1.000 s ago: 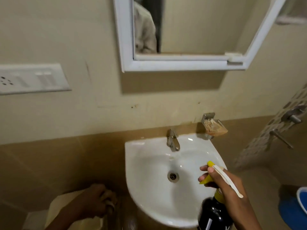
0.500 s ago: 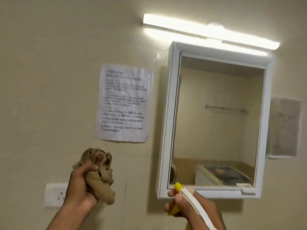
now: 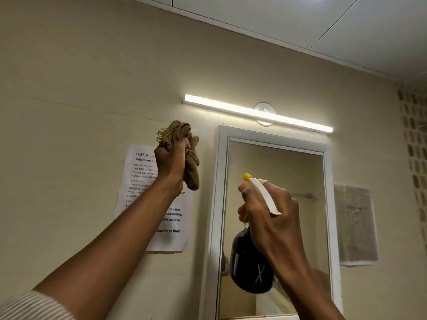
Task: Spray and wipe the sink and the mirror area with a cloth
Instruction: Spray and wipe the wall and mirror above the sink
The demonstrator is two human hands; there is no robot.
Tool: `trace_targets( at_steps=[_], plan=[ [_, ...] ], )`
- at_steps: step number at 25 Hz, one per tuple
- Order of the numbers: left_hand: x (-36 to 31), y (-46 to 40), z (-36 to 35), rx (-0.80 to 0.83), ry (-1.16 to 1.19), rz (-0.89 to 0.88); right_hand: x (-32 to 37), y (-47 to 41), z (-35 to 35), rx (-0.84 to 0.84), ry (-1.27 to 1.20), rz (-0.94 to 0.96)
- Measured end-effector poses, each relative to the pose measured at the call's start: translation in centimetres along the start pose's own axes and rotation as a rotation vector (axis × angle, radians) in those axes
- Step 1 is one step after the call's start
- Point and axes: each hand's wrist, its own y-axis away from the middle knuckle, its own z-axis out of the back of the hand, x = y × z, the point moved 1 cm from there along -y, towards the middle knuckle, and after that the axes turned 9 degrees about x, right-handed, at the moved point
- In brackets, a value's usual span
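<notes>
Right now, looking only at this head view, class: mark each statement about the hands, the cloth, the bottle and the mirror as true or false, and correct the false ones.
1. The left hand grips a bunched brown cloth. True.
2. The right hand holds a white spray bottle. False: the spray bottle has a dark body and a yellow nozzle.
3. The cloth is pressed on the mirror glass. False: it is held up left of the mirror, in front of the wall.
4. A lit tube light runs above the mirror. True.
5. A printed paper sheet hangs left of the mirror. True.
</notes>
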Motion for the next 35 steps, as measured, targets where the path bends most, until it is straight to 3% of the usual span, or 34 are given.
trace_targets(
  at_steps=[9,10,13,15,17,18,20,22,25,33,35],
  plan=[
    [3.1,-0.2,0.6,0.002,-0.061,0.058,-7.1,8.5,-2.2,0.131,0.045,-0.397],
    [3.6,-0.3,0.9,0.007,-0.067,0.066,-6.9,9.8,-2.9,0.108,0.037,-0.422],
    [4.2,-0.7,1.0,0.007,-0.073,0.075,-9.2,11.7,-3.6,-0.271,0.003,-0.463],
    [4.6,-1.1,1.0,0.019,-0.079,0.076,-8.8,11.9,-4.6,0.01,0.003,-0.55],
    [5.3,-1.5,0.8,0.051,-0.126,0.09,-10.2,12.9,-4.5,-0.196,0.128,-0.491],
    [5.6,-1.7,0.6,0.072,-0.161,0.096,-9.8,13.4,-3.8,-0.217,0.061,-0.475],
    [6.1,-2.0,0.2,0.108,-0.237,0.095,-8.3,11.9,-3.7,0.081,-0.131,-0.481],
    [6.3,-2.0,-0.2,0.105,-0.314,0.084,-7.6,9.6,-1.7,0.201,0.041,-0.525],
    [5.9,-1.5,-0.7,0.106,-0.409,0.072,-7.4,8.3,-1.4,0.35,0.106,-0.534],
    [6.9,-2.2,0.0,0.089,-0.543,0.062,-7.3,11.0,-1.3,0.48,0.048,-0.733],
    [6.6,-2.2,-0.6,0.082,-0.577,0.043,-7.1,10.4,-1.0,0.441,0.07,-0.689]
  ],
)
